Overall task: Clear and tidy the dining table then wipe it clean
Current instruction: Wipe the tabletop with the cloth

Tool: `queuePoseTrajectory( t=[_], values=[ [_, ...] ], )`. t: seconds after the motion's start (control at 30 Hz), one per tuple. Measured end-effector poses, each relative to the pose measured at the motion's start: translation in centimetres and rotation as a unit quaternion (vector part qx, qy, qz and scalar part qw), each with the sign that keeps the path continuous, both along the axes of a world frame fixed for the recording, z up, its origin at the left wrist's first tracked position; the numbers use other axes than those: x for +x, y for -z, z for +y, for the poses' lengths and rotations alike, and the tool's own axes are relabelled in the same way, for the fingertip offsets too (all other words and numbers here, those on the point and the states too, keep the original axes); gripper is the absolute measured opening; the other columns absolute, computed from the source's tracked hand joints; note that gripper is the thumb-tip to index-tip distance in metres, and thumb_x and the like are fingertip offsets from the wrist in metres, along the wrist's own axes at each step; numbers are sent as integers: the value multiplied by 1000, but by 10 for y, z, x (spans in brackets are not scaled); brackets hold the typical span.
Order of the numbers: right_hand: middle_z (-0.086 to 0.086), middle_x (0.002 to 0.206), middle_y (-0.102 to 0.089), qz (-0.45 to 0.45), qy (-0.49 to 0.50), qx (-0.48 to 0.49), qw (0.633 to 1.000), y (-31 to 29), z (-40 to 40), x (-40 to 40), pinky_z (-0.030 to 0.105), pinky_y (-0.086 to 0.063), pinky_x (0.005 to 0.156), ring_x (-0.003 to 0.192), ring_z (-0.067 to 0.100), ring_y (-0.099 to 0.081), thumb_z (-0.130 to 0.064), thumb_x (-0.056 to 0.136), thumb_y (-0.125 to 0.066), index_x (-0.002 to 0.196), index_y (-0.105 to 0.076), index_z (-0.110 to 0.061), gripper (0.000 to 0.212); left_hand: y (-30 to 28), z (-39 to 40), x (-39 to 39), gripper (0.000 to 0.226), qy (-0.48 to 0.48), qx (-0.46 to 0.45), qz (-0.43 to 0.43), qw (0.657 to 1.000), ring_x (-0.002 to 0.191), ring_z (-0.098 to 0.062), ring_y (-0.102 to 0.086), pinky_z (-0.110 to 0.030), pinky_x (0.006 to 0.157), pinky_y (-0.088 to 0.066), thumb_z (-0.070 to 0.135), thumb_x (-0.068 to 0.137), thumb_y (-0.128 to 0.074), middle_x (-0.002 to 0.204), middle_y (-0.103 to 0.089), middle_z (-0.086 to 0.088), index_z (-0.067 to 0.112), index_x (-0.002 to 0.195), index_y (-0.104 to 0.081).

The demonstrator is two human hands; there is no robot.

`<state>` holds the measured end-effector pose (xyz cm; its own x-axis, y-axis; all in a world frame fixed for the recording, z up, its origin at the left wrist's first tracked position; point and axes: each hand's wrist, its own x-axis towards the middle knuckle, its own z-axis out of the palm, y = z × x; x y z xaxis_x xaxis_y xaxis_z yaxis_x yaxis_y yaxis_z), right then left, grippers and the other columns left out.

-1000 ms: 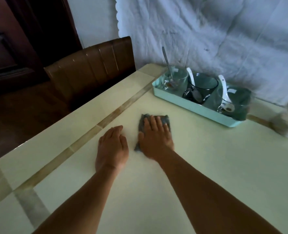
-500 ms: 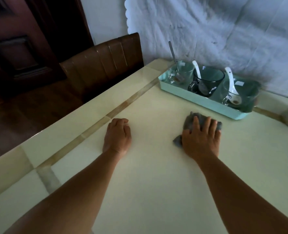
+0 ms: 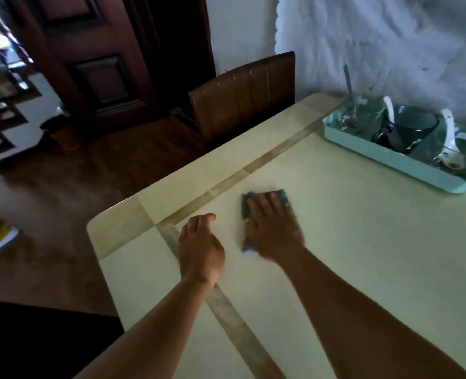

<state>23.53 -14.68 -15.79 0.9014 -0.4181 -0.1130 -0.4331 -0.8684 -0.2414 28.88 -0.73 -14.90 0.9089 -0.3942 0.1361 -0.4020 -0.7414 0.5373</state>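
Swept back left from beside the tray (image 3: 395, 157): right hand (image 3: 274, 232), fingers straight and slightly spread, presses the cloth (image 3: 277, 195) flat on the table (image 3: 363, 255) near its left corner. Left hand (image 3: 200, 243), fingers loosely curled, rests just beside. Wiping well underway, dishes already gathered in the tray

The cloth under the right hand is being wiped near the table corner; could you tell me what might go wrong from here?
1. The right hand presses the grey cloth flat, fingers straight. A wide stroke toward the far end could bump the mint tray of glass cups and rattle their spoons.
2. The left hand rests near the table corner; leaning there risks a slip off the edge.
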Motion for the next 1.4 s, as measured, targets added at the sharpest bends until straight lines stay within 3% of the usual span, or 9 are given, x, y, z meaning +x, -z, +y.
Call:
queuePoseTrajectory(
  t=[0.13,0.23,0.47,0.57,0.7,0.9,1.1,1.27,1.4],
  values=[
    [-5,160,13,4,-141,5,990,-1,77,8,41,10,119,146,20,20,-49,99,-15,151,10,-29,61,-6,37,-13,36,-24,-51,62,996,108,-28,-53,-35,94,-43,2,87,-42,118,-55,-11,10,120,-54],
    [-1,159,19,50,-193,-13,980,-6,116,-9,43,10,119,145,22,23,-53,95,-31,150,16,-24,77,-9,65,-22,28,-59,-73,83,992,96,-24,-53,-32,88,-44,8,94,-34,112,-49,-8,12,111,-56],
    [1,160,18,73,-188,-26,979,-11,164,-90,39,15,115,145,22,23,-45,98,-31,150,13,-20,73,-7,109,-81,26,-21,-58,88,994,95,-21,-51,-22,80,-33,14,97,-34,115,-49,-6,14,104,-59],
    [-3,161,11,45,-134,3,990,-8,147,-136,37,10,118,147,19,17,-41,100,-17,152,7,-24,59,-6,106,-113,28,56,-43,93,993,104,-23,-52,-24,83,-36,15,96,-34,115,-54,-5,15,109,-59],
    [-4,162,-3,2,38,-23,999,0,114,-210,37,0,119,149,19,3,-50,74,12,153,-5,-24,84,-4,91,-158,35,152,-24,109,982,120,-24,-50,-32,102,-38,12,93,-39,130,-55,-7,14,124,-54],
    [-2,162,1,17,218,10,976,-7,122,-249,37,3,119,149,19,6,-37,100,-22,153,-5,-23,57,2,96,-192,37,168,-13,130,977,122,-21,-47,-35,105,-38,16,96,-33,134,-51,-1,20,128,-49],
    [-9,149,33,83,34,26,996,-7,191,-254,43,11,119,141,18,30,-48,95,-38,142,28,-25,84,3,98,-221,34,132,-35,100,986,118,-25,-49,-39,103,-37,17,96,-32,129,-55,-6,17,124,-52],
    [-8,159,19,67,-53,19,996,-6,173,-293,38,10,119,144,13,24,-40,100,-25,149,17,-23,66,-4,89,-254,34,109,-7,106,988,118,-25,-48,-40,104,-36,19,96,-31,129,-54,-4,17,122,-53],
    [-6,159,20,73,-60,16,995,-7,143,-337,38,9,120,145,15,23,-38,100,-30,149,18,-22,70,-7,66,-301,37,104,9,114,988,125,-24,-43,-37,109,-30,23,97,-31,138,-49,-2,17,128,-49]
  ],
)
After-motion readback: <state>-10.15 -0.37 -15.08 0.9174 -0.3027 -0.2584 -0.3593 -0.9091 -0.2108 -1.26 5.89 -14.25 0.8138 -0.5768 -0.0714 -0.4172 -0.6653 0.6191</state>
